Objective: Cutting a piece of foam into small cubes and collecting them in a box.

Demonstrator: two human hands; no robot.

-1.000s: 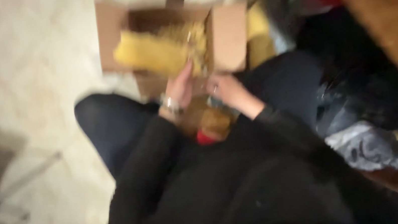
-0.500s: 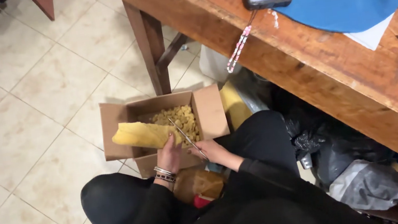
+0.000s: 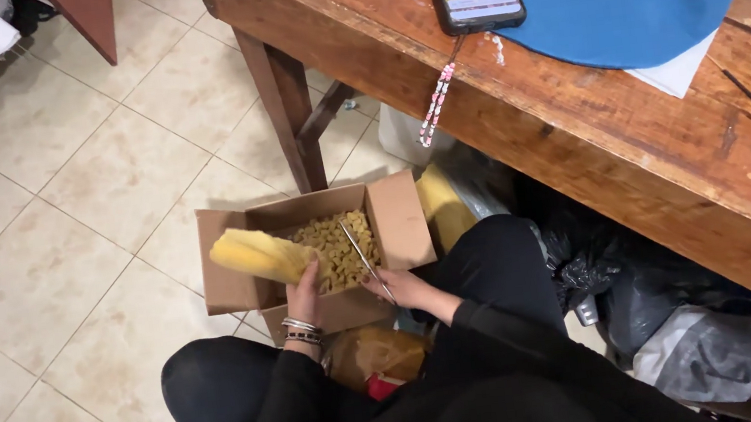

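Head view showed the left hand [image 3: 302, 291] closed around one end of a yellow foam piece [image 3: 259, 254], held out over the left side of the cardboard box [image 3: 401, 222], seemingly so that offcuts would drop inside. The right hand [image 3: 401, 286] gripped slim metal scissors [image 3: 363, 254], blades nearly shut, pointing across the box's right side. The foam looked soft, pale yellow and tapered; small yellowish scraps [image 3: 339, 244] filled the box, which stood on the tiled floor [image 3: 57, 183] beside the wooden table [image 3: 631, 113].
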